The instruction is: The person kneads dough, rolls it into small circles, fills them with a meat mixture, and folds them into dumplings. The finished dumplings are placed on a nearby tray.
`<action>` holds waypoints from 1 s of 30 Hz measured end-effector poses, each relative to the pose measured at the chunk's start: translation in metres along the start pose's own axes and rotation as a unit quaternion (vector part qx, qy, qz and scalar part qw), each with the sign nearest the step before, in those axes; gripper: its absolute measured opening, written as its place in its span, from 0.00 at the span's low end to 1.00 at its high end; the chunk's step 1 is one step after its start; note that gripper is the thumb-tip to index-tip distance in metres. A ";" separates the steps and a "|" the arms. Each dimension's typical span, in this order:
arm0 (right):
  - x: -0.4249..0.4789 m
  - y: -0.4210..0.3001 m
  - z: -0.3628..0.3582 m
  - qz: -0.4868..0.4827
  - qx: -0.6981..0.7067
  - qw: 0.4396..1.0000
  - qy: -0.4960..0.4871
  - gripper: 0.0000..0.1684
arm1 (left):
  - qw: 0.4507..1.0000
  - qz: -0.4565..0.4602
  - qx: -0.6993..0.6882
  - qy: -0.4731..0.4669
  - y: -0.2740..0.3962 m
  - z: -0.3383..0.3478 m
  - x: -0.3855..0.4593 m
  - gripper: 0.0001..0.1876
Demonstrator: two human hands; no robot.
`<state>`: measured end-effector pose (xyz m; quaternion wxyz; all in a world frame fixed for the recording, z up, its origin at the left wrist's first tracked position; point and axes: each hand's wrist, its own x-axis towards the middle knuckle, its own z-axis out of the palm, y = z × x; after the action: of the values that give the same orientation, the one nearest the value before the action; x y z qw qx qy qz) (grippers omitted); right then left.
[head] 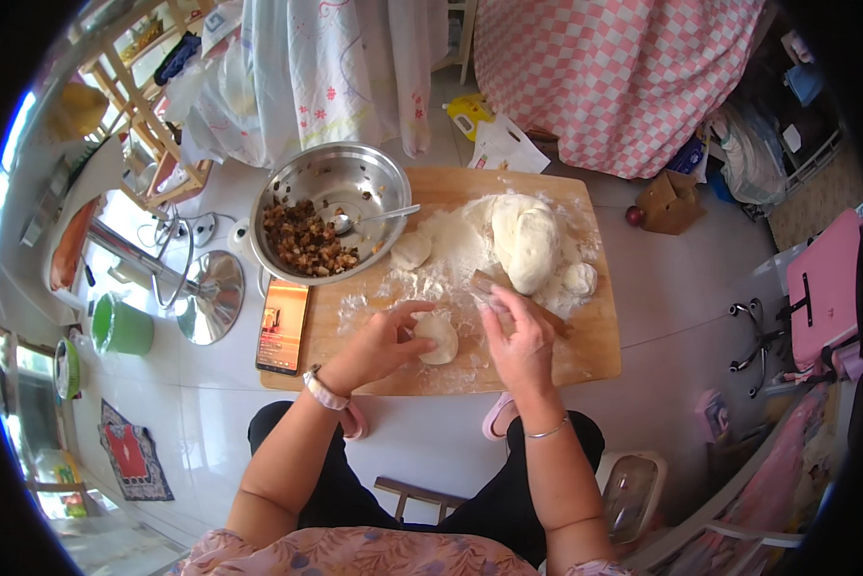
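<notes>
A flat round of dough (440, 340) lies near the front of a floured wooden board (374, 367). My left hand (381, 344) is at its left edge, fingers apart, with the thumb overlapping the rim. A wooden rolling pin (547, 317) lies slantwise to the right, partly hidden by my right hand (524, 335). The right fingers are bent over the pin; whether they grip it is unclear. Behind the pin rests a large, folded dough mass (524, 234), with a small dough piece (580, 279) at its right. Another flat dough piece (410, 250) lies beside the bowl.
A steel bowl (385, 169) at the board's back left holds chopped brown filling (305, 237) and a metal spoon (388, 214). A lit phone (282, 327) lies below it. Loose flour (446, 237) covers the board's middle. A green bin (122, 325) stands on the floor at left.
</notes>
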<state>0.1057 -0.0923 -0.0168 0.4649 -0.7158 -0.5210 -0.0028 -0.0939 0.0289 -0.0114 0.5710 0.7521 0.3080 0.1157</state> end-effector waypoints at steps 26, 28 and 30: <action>-0.018 0.016 -0.042 0.033 0.020 0.999 0.019 0.21 | 0.894 0.197 0.397 0.072 -0.015 0.058 -0.035 0.42; -0.017 0.010 -0.046 0.025 0.027 0.999 0.018 0.21 | 0.884 0.210 0.409 0.082 -0.017 0.061 -0.035 0.42; -0.017 0.004 -0.050 0.025 0.025 0.999 0.006 0.21 | 0.872 0.221 0.429 0.084 -0.010 0.051 -0.028 0.42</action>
<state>0.1253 -0.1384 0.0005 0.4857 -0.7167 -0.5002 0.0181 -0.0921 -0.0267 -0.0321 0.1241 0.9590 0.1998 0.1582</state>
